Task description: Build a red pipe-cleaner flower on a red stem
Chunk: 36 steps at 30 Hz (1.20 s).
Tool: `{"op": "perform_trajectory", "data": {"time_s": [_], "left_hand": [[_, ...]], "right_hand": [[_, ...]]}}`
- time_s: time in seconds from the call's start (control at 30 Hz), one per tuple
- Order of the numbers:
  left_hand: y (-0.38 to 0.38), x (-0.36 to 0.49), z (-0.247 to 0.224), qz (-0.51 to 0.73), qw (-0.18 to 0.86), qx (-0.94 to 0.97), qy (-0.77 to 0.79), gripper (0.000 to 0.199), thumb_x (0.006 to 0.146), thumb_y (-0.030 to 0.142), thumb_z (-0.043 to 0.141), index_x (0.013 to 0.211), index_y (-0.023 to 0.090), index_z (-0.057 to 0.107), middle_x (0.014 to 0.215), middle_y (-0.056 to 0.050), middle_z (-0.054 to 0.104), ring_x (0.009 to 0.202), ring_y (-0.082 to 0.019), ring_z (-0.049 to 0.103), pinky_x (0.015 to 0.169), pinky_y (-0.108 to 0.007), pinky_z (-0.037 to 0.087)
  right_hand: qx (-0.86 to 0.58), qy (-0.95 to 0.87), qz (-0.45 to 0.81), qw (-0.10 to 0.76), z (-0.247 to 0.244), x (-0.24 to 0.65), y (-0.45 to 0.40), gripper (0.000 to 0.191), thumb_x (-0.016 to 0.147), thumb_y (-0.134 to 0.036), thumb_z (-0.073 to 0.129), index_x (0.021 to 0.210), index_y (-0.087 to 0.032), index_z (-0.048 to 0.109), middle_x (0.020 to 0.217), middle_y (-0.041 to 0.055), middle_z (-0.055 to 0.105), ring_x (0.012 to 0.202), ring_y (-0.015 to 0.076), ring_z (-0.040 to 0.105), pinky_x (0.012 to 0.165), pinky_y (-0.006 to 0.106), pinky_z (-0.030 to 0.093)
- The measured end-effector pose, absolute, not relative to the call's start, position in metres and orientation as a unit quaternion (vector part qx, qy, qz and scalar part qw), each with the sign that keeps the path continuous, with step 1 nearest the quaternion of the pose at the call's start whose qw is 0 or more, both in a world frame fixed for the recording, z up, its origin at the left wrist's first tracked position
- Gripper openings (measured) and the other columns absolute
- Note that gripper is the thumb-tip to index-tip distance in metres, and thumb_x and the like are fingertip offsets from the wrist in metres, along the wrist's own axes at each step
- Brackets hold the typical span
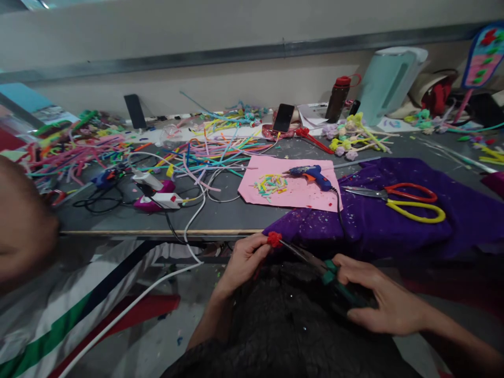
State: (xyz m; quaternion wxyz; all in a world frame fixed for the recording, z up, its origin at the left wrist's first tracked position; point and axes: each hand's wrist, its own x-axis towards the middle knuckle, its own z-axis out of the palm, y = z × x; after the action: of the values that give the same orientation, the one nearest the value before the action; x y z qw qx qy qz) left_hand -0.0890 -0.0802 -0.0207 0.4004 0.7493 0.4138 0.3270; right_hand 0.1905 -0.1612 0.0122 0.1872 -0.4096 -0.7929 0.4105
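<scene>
Scissors [315, 262] with green handles sit gripped in the right hand [378, 299], blades touching a red flower [274, 239] pinched by the left hand [246, 260].

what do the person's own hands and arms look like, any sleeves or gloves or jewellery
Both the left hand and the right hand are bare: no gloves, and no rings or watch that I can make out. The forearms are uncovered too, with no sleeve showing down to the picture's lower edge.

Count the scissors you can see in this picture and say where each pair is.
2. One pair of scissors, red and yellow handled, lies on the purple cloth; a green-handled pair is in the right hand. The clutter may hide others.
</scene>
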Motion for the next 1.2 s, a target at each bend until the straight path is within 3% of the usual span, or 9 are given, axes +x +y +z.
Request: {"op": "perform_trajectory", "data": {"time_s": [0.43,0.77,1.2], "left_hand": [[-0.08,-0.088,-0.02,0.345,0.408,0.748,0.393,0.025,0.083,0.033,0.048,0.078,0.015,0.065,0.074,-0.006,0.061,0.071,-0.016,0.052,0.07,-0.027,0.04],[-0.08,-0.087,-0.03,0.388,0.438,0.704,0.403,0.026,0.083,0.033,0.048,0.08,0.015,0.066,0.083,-0.007,0.064,0.078,-0.018,0.055,0.073,-0.028,0.041],[-0.08,-0.086,-0.028,0.385,0.45,0.701,0.398,0.024,0.082,0.033,0.05,0.08,0.015,0.066,0.08,-0.007,0.063,0.076,-0.018,0.054,0.071,-0.027,0.04]], "right_hand": [[-0.416,-0.794,0.4,0.192,0.003,0.198,-0.164,0.022,0.062,-0.018,0.062,0.081,-0.021,0.052,0.087,0.0022,0.053,0.079,0.0189,0.054,0.068,0.03,0.045],[-0.394,-0.781,0.428,0.227,0.006,0.197,-0.163,0.02,0.068,-0.033,0.062,0.078,-0.02,0.051,0.086,0.003,0.053,0.078,0.0189,0.053,0.066,0.029,0.045],[-0.4,-0.789,0.414,0.215,0.006,0.191,-0.164,0.02,0.064,-0.02,0.061,0.077,-0.02,0.046,0.085,0.0015,0.048,0.078,0.0174,0.05,0.068,0.029,0.043]]}}
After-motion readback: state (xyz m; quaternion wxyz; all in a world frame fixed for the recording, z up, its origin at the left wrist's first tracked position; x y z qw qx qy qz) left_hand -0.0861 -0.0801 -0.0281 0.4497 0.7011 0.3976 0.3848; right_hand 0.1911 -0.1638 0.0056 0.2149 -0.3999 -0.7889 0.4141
